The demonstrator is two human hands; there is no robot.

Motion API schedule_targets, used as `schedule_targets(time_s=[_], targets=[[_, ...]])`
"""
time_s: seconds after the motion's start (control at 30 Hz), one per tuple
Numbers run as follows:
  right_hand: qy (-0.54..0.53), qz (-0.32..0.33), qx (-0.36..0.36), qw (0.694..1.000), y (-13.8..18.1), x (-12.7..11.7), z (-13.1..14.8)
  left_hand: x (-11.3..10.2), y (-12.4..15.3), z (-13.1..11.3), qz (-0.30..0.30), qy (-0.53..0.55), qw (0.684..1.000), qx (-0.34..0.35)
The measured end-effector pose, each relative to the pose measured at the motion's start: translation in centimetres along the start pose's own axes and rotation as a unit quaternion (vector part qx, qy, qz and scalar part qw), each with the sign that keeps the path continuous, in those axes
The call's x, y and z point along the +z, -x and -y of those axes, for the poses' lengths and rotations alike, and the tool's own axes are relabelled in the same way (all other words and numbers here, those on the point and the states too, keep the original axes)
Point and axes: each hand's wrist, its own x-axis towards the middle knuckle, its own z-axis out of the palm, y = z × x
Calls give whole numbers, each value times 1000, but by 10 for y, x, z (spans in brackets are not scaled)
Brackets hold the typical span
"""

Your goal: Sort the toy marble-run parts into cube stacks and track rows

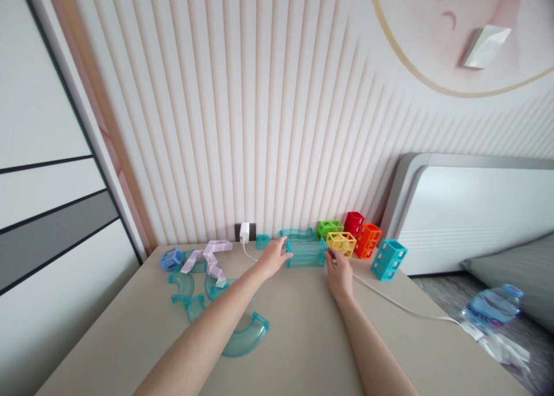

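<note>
A translucent teal straight track piece (306, 254) stands near the back of the table, between my two hands. My left hand (273, 258) is at its left end, with thumb and index finger pinching the end edge. At the right end, the bent fingers of my right hand (339, 270) grip the corner. Another teal track piece (298, 233) lies just behind it, against the wall. Close to my right hand is a yellow open-frame block (341, 243), with a green block (330, 229) behind it.
Red (354, 223), orange (367, 240) and teal (388, 260) blocks stand at the right. Curved teal tracks (246, 339), a blue block (171, 258) and purple checked strips (211, 260) lie left. A white charger (244, 232) feeds a cable (398, 303) across the table (303, 338). A water bottle (493, 306) is beyond the right edge.
</note>
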Motion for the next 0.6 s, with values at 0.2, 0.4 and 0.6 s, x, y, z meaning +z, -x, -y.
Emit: schedule_targets(time_s=[0.2,0.4,0.6], targets=[[-9,-16,33,999,0,-4,5,-16,12,-5,-29,-28,998,45],[7,-101,-31,994,-3,-11,14,-86,62,-10,-84,-69,984,138],[-3,-68,-176,982,4,-12,44,-153,143,25,-191,-153,948,203]])
